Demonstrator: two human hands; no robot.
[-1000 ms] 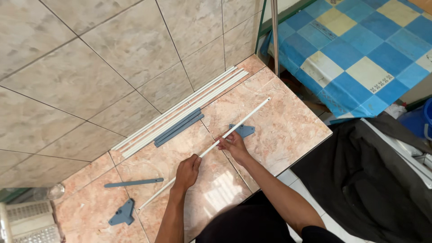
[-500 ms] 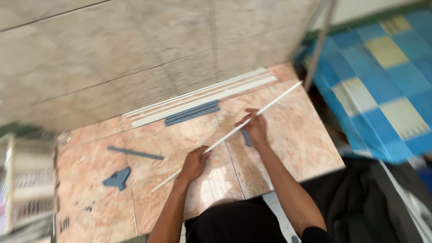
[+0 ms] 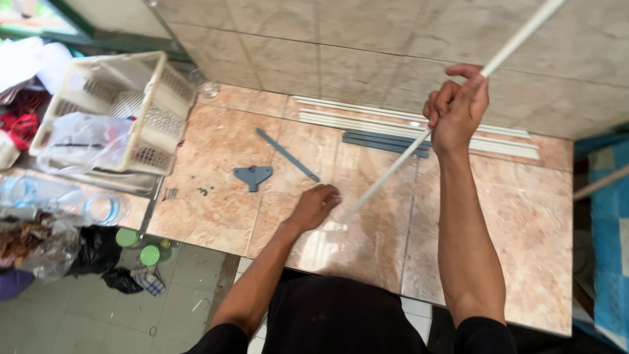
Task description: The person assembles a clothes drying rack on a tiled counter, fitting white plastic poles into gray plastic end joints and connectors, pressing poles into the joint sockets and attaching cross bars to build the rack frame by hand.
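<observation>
Gripping a long white rod (image 3: pixel 419 141) is my right hand (image 3: pixel 457 108), raised above the counter with the fingers curled shut around the shaft; the rod runs on a slant from the upper right corner of the view down to the tiled counter (image 3: pixel 511 216), where its lower end sits just beside my left hand (image 3: pixel 316 205). That left hand rests low on the tile with its fingers bent at the rod's lower tip, and I cannot tell whether it pinches the tip or only touches it. Behind the rod, along the foot of the tiled wall (image 3: pixel 367 52), I see a set of long white strips (image 3: pixel 354 118) lying flat, with a pair of grey strips (image 3: pixel 380 141) just in front of them. Left of my left hand lies a single grey bar (image 3: pixel 287 155) at an angle, and near it a small grey bracket (image 3: pixel 253 176) shaped like a flat T. At the counter's left end a cream plastic basket (image 3: pixel 151 92) stands tilted, with a clear plastic bag (image 3: pixel 82 141) against it. Bottle caps and scraps sit on the floor below.
</observation>
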